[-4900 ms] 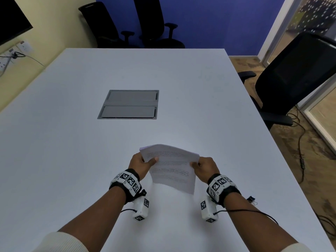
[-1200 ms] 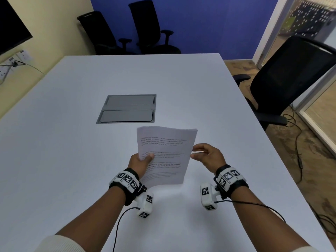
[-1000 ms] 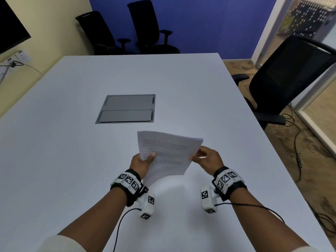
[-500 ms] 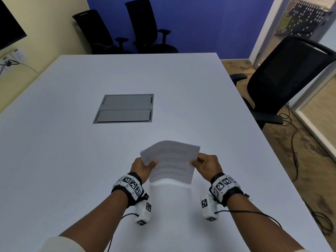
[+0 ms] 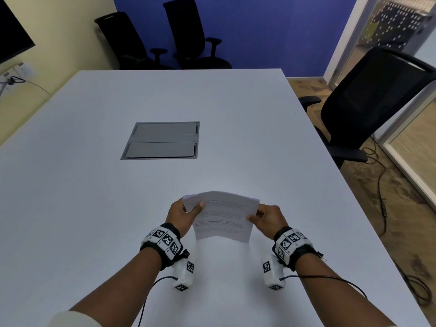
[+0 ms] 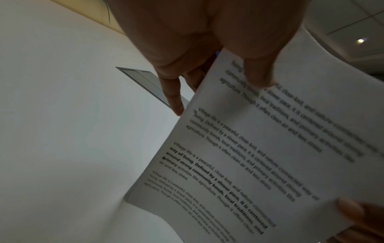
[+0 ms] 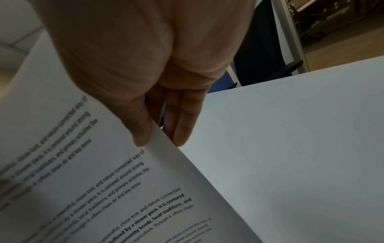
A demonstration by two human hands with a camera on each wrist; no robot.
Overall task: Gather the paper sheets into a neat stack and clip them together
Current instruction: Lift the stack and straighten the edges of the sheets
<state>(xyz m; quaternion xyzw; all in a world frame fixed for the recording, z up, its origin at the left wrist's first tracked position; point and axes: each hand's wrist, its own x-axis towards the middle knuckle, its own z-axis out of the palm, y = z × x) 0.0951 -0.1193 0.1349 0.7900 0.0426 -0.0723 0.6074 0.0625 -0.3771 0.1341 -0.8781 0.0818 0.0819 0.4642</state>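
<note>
The paper sheets (image 5: pixel 223 218) are held upright on the table (image 5: pixel 94 208) near its front edge, pinched at the sides by the left hand (image 5: pixel 182 214) and right hand (image 5: pixel 267 218), so alignment may be lost if either pinch is loosened during squaring.
</note>
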